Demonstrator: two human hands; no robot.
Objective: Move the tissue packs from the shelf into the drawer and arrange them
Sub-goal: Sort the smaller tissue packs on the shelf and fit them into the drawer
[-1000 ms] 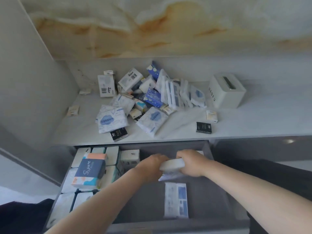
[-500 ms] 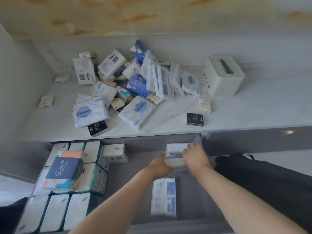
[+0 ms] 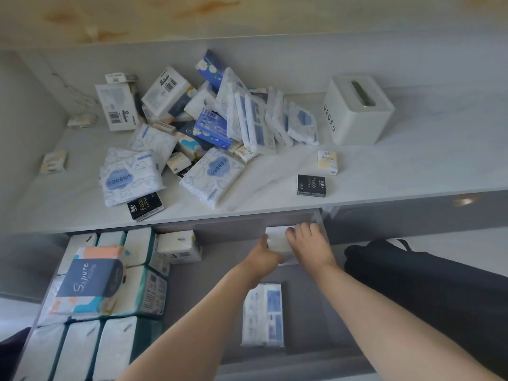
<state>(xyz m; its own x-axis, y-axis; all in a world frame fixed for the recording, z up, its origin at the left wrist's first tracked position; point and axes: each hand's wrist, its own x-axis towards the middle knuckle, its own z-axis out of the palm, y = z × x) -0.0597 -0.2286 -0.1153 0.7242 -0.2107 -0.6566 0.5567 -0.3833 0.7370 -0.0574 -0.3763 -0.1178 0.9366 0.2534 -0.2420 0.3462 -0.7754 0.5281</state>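
Observation:
A heap of white and blue tissue packs [image 3: 209, 133] lies on the pale shelf [image 3: 384, 171]. Below it the grey drawer [image 3: 209, 284] stands pulled out. My left hand [image 3: 264, 257] and my right hand [image 3: 308, 243] both press on a white tissue pack [image 3: 277, 240] at the drawer's back right corner. My left hand grips its left side; my right hand lies over its top. Another white-and-blue pack [image 3: 264, 314] lies flat on the drawer floor between my forearms. Large tissue packs [image 3: 110, 284] fill the drawer's left side.
A white tissue box [image 3: 357, 111] stands on the shelf at the right. Small black packets [image 3: 311, 185] [image 3: 145, 206] and a cream packet [image 3: 327, 159] lie near the shelf's front edge. A black bag [image 3: 428, 284] sits right of the drawer.
Both hands have pushed the white pack from the drawer's middle back into its far right corner. The view has tilted down, showing more of the drawer.

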